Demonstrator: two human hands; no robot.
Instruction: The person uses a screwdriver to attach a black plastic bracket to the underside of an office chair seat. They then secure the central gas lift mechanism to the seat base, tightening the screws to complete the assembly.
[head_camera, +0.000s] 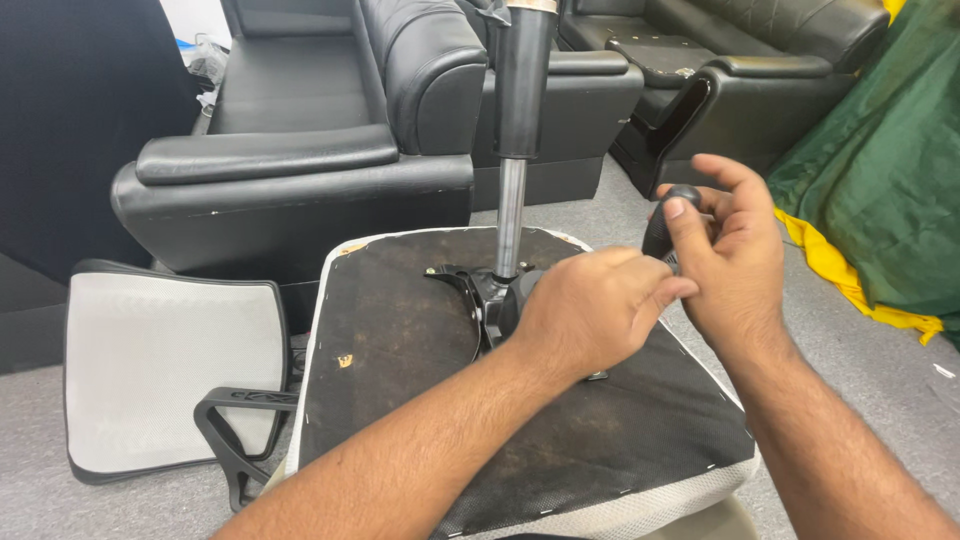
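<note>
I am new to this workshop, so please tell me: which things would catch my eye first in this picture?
First, the upturned chair seat in the centre, its dark underside facing up, with the gas lift column rising from its mechanism. Just right of the column, the left hand and right hand meet around a black lever knob. A white mesh backrest leans at the left, before black leather sofas.

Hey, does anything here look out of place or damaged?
Yes. The office chair seat lies upside down, its gas column pointing up. Its separate mesh backrest lies on the floor beside it. The left hand rests on the seat mechanism; the right hand holds a black lever knob.
</note>
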